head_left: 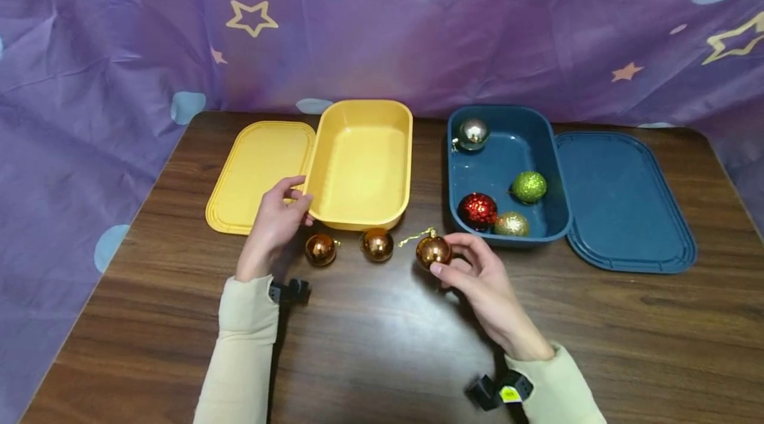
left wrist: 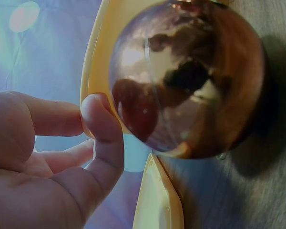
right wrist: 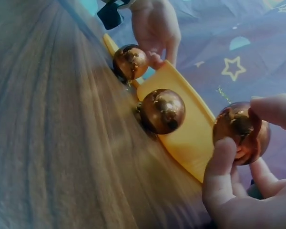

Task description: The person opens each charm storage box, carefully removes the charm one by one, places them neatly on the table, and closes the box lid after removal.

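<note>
Left to right along a brown wood-grain table point(head_left: 358, 351):

- Flat yellow plastic lid point(head_left: 258, 168), one, long axis near to far, its far end leaning right.
- Left hand point(head_left: 276, 221): thumb and fingers pinch the near left rim of an open rectangular yellow plastic box point(head_left: 361, 165). One such box, long axis running near to far; nothing lies in it.
- Shiny copper-brown balls, three in all, in a loose row just near of the yellow box. Round bodies, so only the caps give direction. Left ball point(head_left: 320, 250) on the table, cap and short loop pointing right. Middle ball point(head_left: 377, 245) on the table, near the yellow box; its cap is hard to make out from the head view. Right ball point(head_left: 434, 252) in the right hand point(head_left: 485, 288), gripped between thumb and fingers; gold cap on its far side, gold string point(head_left: 414, 237) trailing left.
- Open rectangular navy-blue plastic box point(head_left: 509, 105), one, long axis near to far. Four balls inside: shiny silver ball point(head_left: 474, 135) in the far left corner; red glitter ball point(head_left: 477, 210), near left; gold glitter ball point(head_left: 511, 224) by the near wall; green glitter ball point(head_left: 529, 186) towards the right wall.
- Flat navy-blue plastic lid point(head_left: 623, 202), one, its far end leaning left.
</note>
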A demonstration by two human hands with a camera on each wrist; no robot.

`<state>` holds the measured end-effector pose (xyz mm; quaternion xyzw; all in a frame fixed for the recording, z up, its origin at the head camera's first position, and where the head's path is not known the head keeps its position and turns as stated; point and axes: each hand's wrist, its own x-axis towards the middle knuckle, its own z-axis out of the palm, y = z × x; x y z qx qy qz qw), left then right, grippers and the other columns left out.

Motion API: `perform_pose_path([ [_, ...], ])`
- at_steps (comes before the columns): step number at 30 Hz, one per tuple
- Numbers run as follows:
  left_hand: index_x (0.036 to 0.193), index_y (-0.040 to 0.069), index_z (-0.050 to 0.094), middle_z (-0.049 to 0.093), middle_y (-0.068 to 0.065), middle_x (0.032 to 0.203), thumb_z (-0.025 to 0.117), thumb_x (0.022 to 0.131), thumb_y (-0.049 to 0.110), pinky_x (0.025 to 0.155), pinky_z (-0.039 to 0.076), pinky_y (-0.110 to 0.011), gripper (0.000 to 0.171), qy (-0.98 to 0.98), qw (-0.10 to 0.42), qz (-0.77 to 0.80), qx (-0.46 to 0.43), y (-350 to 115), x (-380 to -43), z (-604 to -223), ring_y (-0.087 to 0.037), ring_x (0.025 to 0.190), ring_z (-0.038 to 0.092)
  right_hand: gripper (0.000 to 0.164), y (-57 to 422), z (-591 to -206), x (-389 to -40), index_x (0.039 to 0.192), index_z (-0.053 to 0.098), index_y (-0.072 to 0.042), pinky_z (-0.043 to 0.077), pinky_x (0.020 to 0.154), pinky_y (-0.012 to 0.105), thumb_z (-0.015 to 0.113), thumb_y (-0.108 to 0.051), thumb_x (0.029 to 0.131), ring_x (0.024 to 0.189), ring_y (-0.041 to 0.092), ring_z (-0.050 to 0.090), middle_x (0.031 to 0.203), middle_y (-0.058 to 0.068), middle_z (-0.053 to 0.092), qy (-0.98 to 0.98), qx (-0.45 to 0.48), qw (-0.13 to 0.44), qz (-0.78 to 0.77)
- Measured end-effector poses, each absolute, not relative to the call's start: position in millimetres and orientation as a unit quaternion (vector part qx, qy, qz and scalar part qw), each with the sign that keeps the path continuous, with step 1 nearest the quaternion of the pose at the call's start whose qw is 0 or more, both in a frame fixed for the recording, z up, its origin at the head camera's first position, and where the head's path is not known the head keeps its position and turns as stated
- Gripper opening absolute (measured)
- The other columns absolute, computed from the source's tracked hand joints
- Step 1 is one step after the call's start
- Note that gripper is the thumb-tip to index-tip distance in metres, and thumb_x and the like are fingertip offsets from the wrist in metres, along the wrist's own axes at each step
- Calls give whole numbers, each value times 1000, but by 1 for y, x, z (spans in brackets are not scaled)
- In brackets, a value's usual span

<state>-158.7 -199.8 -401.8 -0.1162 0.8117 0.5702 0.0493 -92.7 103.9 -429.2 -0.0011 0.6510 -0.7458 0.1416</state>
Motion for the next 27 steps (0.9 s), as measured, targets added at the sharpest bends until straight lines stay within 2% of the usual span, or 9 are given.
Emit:
perform_pose_path([
  [5, 143, -1, 39, 45, -10, 98, 48, 98, 6, 62, 56, -24, 47, 810, 48, 572, -117, -200, -158, -401, -4, 54, 55, 46, 105, -430, -94, 124, 44, 2, 56, 72, 25, 66, 2, 83, 82, 7, 65, 103, 2, 62, 683, 1, 155, -713],
  [10, 143, -1, 39, 46, -10, 99, 47, 98, 7, 63, 56, -24, 46, 814, 52, 567, -117, -200, -158, -401, -4, 54, 56, 48, 105, -431, -95, 125, 44, 3, 57, 74, 25, 68, -1, 83, 80, 7, 66, 106, 11, 64, 721, 14, 172, -671],
  [15, 143, -1, 39, 47, -11, 99, 47, 98, 6, 64, 56, -25, 46, 816, 52, 564, -114, -201, -158, -401, -5, 56, 56, 48, 104, -432, -94, 124, 45, 3, 56, 70, 25, 70, -5, 84, 74, 7, 66, 101, 14, 67, 746, 10, 184, -639],
  [20, 143, -1, 39, 47, -10, 99, 47, 98, 6, 64, 56, -25, 45, 819, 50, 561, -111, -200, -158, -401, -6, 57, 56, 46, 103, -433, -94, 122, 48, 4, 55, 62, 23, 71, -7, 83, 70, 2, 63, 105, 18, 63, 772, -4, 165, -614],
  [27, 143, -1, 39, 47, -11, 98, 46, 98, 6, 64, 56, -25, 45, 819, 49, 562, -107, -201, -159, -403, -6, 57, 56, 45, 102, -433, -94, 118, 53, 0, 51, 59, 22, 75, -15, 81, 64, 7, 63, 84, 12, 70, 820, 17, 146, -553],
])
